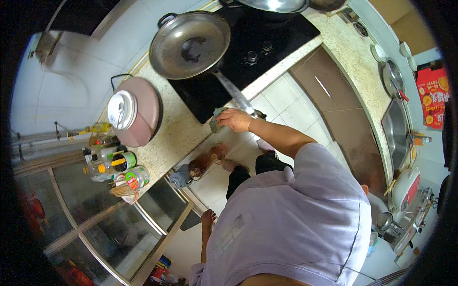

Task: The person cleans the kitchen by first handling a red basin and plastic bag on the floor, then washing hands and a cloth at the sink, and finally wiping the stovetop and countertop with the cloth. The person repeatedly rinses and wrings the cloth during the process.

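My right hand (234, 119) grips a green cloth (217, 119) at the front edge of the speckled countertop (182, 125), beneath the handle end of a steel wok (193, 43). The wok sits on the black glass cooktop (250, 39), its long metal handle reaching out past the counter edge; its inside shows a dark patch. My left hand (208, 216) hangs low beside my body, away from the counter, with nothing visible in it. Left of the wok, a pink rounded appliance (143, 111) carries a stack of white dishes (122, 109).
Bottles (107, 153) and a jar (137, 177) crowd the counter's left end. Jugs (198, 166) stand on the floor below. A second pan lid (279, 4) is at the back of the cooktop. A steel sink (395, 132) lies along the right counter.
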A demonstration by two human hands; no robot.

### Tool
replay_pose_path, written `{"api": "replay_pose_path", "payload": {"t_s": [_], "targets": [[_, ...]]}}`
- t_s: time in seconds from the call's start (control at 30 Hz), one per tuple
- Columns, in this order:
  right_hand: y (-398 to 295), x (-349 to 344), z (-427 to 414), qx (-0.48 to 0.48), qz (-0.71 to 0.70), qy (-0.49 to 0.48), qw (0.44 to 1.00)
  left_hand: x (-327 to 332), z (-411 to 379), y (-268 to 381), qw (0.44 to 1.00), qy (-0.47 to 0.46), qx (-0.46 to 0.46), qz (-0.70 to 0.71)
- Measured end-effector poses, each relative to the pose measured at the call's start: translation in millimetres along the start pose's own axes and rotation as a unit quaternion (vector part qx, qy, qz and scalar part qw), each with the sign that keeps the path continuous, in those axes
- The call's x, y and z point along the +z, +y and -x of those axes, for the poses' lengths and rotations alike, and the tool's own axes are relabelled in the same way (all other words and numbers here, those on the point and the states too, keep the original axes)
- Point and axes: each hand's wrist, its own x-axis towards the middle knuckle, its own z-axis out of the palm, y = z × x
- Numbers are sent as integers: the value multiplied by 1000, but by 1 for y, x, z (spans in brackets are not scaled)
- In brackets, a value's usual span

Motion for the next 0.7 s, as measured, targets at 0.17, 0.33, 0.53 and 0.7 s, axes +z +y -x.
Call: {"api": "replay_pose_path", "payload": {"t_s": [0.17, 0.33, 0.53, 0.7], "targets": [[59, -73, 61, 53, 20, 62, 996, 56, 2, 60, 980, -46, 100, -166], [123, -127, 123, 143, 40, 139, 979, 127, 22, 117, 996, -9, 63, -69], [143, -140, 142, 201, 60, 200, 957, 157, 39, 125, 992, -19, 84, -97], [132, -128, 121, 285, 60, 279, 915, 146, 22, 91, 994, -41, 43, -90]]}}
